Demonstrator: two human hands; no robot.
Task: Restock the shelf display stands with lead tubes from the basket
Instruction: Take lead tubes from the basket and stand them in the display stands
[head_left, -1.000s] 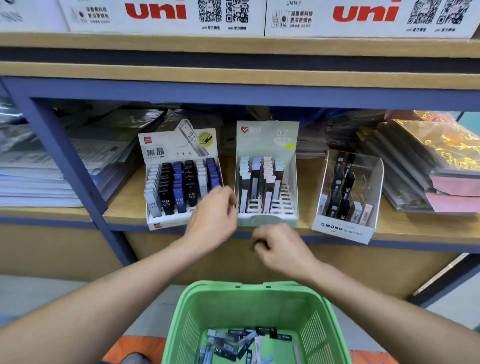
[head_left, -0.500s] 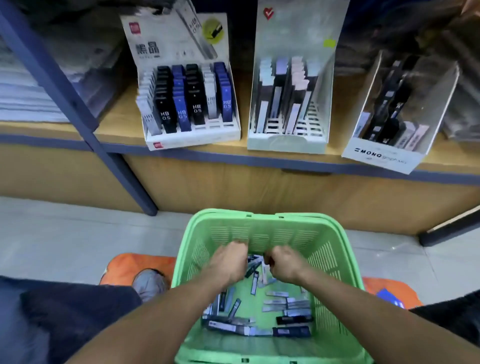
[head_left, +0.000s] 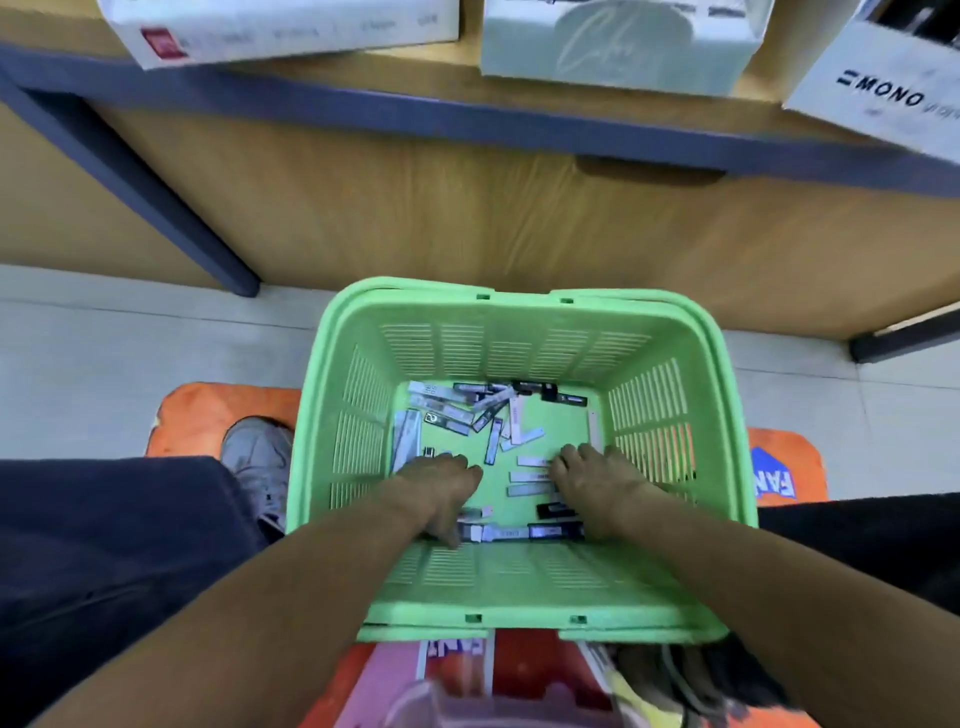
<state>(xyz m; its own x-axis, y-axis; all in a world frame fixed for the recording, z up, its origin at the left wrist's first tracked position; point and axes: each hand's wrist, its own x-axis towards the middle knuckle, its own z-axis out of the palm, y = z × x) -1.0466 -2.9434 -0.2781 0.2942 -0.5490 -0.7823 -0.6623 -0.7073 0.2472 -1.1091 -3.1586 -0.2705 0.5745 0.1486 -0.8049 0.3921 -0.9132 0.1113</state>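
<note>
Both hands have dropped lower since half a second ago, from the middle of the basket to its near floor, and the view has tipped down so only the fronts of the display stands show along the top edge. The left hand (head_left: 441, 483) lies palm down on the basket floor with fingers stretched forward and the thumb reaching back toward a row of tubes by the near wall; it looks flat and relaxed, gripping nothing I can make out. The right hand (head_left: 592, 480) also lies palm down, its fingertips on a few pale lead tubes (head_left: 530, 475) lying side by side; motion blur hides whether any finger is curled round one, so I cannot tell its grip.

More lead tubes, black, grey and white, lie scattered across the far half of the green basket (head_left: 519, 332), with a few more against its near wall between the wrists. The basket stands on an orange mat (head_left: 208, 415) on the floor, just beside a grey shoe (head_left: 257, 457). Above it runs the wooden shelf (head_left: 467, 88), carrying a white stand (head_left: 285, 26), a pale green stand (head_left: 618, 47) and a stand marked MONO (head_left: 883, 88).
</note>
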